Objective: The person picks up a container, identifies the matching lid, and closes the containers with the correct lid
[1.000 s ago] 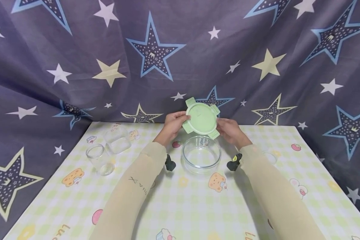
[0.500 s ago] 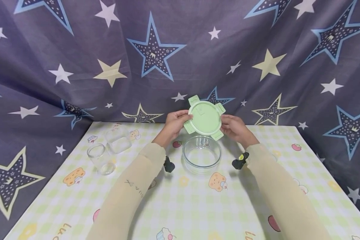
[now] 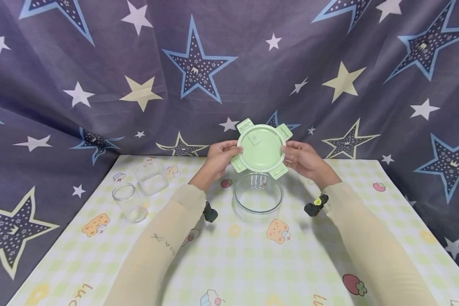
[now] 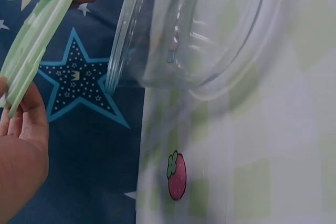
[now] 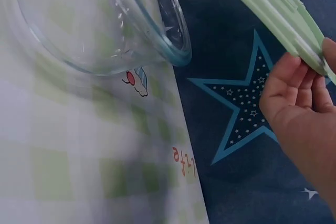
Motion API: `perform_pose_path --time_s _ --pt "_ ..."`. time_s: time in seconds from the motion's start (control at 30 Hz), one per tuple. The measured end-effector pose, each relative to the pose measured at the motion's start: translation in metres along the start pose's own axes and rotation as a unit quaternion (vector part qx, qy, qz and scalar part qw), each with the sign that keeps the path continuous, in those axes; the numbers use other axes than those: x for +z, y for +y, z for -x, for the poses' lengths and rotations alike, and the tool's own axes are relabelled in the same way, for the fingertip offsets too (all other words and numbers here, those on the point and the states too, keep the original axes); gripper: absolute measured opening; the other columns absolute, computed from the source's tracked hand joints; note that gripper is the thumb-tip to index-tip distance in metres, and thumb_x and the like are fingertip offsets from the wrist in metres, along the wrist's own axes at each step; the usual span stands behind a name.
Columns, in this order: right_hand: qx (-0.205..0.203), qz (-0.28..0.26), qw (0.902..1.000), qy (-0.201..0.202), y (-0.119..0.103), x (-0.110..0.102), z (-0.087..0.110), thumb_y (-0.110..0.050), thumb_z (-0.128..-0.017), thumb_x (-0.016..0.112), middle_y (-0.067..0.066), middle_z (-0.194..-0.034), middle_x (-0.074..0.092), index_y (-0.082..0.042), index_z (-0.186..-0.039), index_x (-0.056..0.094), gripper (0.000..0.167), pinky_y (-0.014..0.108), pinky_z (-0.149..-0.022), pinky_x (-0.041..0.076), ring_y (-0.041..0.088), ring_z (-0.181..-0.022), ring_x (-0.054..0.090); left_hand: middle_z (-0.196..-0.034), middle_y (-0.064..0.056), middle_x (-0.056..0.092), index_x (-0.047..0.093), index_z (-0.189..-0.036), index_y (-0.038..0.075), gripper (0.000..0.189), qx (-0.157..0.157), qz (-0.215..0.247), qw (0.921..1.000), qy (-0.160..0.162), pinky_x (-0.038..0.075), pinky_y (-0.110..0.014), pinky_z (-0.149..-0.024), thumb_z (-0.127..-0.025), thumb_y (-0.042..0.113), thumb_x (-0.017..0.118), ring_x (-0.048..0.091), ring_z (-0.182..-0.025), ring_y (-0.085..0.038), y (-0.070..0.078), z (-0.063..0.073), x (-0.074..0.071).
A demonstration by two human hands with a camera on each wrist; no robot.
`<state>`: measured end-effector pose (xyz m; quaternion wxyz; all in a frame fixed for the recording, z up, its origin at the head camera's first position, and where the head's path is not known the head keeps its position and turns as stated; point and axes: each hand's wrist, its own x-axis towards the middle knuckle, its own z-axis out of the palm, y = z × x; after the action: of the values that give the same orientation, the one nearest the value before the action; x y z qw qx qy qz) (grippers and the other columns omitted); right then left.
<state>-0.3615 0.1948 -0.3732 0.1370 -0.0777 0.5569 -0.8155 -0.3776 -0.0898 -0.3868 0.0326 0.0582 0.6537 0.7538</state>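
Note:
A round light-green lid with locking flaps around its rim is held up, tilted, above and behind a round glass bowl. My left hand pinches the lid's left edge, thumb in front. On the other side my right hand pinches the right edge between thumb and fingers. The left wrist view shows the lid nearly edge-on, apart from the bowl. In the right wrist view, fingers lie under the lid's rim. The bowl stands upright on the table, with nothing visible inside.
A clear glass jar stands at the left of the checked tablecloth. Just behind it is another clear container. A dark star-patterned curtain hangs along the table's back edge.
Both hands have raised the lid slightly and turned its face more toward the head camera. The right hand has shifted right and up. The bowl stays in place.

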Motion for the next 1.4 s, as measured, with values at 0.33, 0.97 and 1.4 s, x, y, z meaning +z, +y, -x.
perform_pose_path --time_s 0.33,0.97,1.4 --pt "-0.016 0.044 0.9971 -0.060 -0.004 0.006 0.012 0.004 -0.105 0.049 0.004 -0.093 0.066 -0.004 -0.105 0.056 0.010 0.033 -0.085 0.058 0.015 -0.087 0.066 -0.097 -0.006 0.068 0.069 -0.115 -0.003 0.026 0.027 -0.003 0.9993 -0.026 0.058 -0.022 -0.071 -0.092 0.007 0.075 0.066 -0.083 -0.014 0.006 0.008 -0.009" --pt "-0.046 0.095 0.9928 -0.058 0.003 0.003 0.018 0.006 -0.101 0.056 0.004 -0.097 0.065 0.000 -0.109 0.056 0.009 0.035 -0.090 0.060 0.015 -0.091 0.066 -0.096 -0.005 0.072 0.073 -0.109 -0.002 0.022 0.041 -0.058 0.9953 -0.065 0.062 -0.034 -0.080 -0.090 0.007 0.079 0.069 -0.085 -0.017 0.014 0.005 -0.013" --pt "-0.101 0.317 0.9429 -0.019 -0.007 0.008 0.029 -0.003 -0.099 0.067 0.008 -0.100 0.068 0.011 -0.114 0.057 0.023 0.033 -0.089 0.059 0.015 -0.087 0.068 -0.094 -0.007 0.074 0.075 -0.102 0.004 0.021 0.146 -0.177 0.9688 -0.093 0.060 -0.031 -0.077 -0.086 0.014 0.084 0.070 -0.086 -0.021 0.019 0.019 -0.022"
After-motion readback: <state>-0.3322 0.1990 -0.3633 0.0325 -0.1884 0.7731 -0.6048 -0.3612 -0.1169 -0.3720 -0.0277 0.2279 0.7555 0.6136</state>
